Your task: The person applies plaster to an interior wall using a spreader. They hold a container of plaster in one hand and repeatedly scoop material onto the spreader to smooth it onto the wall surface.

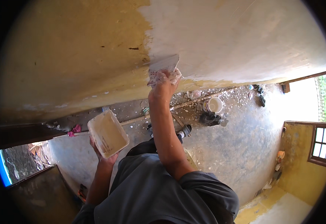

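My right hand (164,82), crusted with pale filler, is shut on a wide putty scraper (166,63), whose blade is up against the wall, where white coating (215,33) meets the bare yellow surface (80,41). Down to the left, my left hand (108,158) grips a pale rectangular plastic tray (107,132) with creamy residue inside. My fingers under the tray are partly hidden.
Below lie a long pole (131,120), scattered white flakes, a white bucket (213,105), a dark bag (208,118) and pink cloth (75,130). A bright doorway (301,97) and a barred window (323,143) are at right, another opening at left.
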Action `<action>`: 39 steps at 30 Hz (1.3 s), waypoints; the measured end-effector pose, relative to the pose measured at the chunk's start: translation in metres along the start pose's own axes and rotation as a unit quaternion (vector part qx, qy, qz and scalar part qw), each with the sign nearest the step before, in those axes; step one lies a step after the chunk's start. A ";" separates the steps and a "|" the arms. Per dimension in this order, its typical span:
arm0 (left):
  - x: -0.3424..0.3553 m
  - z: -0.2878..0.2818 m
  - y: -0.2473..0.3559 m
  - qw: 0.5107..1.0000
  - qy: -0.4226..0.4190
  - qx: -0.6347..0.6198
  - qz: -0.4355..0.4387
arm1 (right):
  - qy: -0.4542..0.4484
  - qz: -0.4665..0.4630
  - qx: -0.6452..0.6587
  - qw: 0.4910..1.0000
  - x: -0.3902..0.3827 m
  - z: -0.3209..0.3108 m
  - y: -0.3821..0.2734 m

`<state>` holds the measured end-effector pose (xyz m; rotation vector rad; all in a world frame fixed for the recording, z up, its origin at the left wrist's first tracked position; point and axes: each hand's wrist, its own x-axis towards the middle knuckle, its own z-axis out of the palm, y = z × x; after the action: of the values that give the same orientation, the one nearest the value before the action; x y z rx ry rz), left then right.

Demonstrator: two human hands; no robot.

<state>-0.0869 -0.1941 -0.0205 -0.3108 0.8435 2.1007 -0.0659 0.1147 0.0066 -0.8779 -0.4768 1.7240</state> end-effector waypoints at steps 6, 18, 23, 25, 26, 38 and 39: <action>0.001 0.009 -0.002 0.998 -0.050 0.019 -0.027 | -0.043 -0.121 -0.007 0.992 -0.014 -0.025 -0.050; 0.005 0.000 0.009 0.999 0.012 0.042 -0.026 | -0.139 -0.403 -0.463 0.777 -0.003 -0.075 0.146; 0.003 -0.004 0.007 0.999 -0.028 0.030 -0.016 | 0.062 0.025 0.042 0.997 0.064 -0.154 0.109; 0.006 -0.002 0.006 0.999 -0.035 0.025 -0.029 | 0.112 0.106 0.154 0.976 0.114 -0.153 0.084; 0.007 -0.001 0.007 0.998 -0.039 0.020 -0.035 | 0.107 0.152 0.142 0.972 0.129 -0.152 0.072; 0.007 0.006 0.000 0.999 -0.034 -0.003 -0.022 | -0.065 -0.146 0.029 0.987 0.041 0.036 -0.206; 0.008 0.007 -0.001 0.999 -0.040 -0.006 -0.021 | -0.072 -0.227 -0.003 0.971 0.025 0.050 -0.219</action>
<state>-0.0912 -0.1844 -0.0198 -0.2473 0.7725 2.0661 0.0337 0.2158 0.1827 -0.5914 -0.7207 1.3661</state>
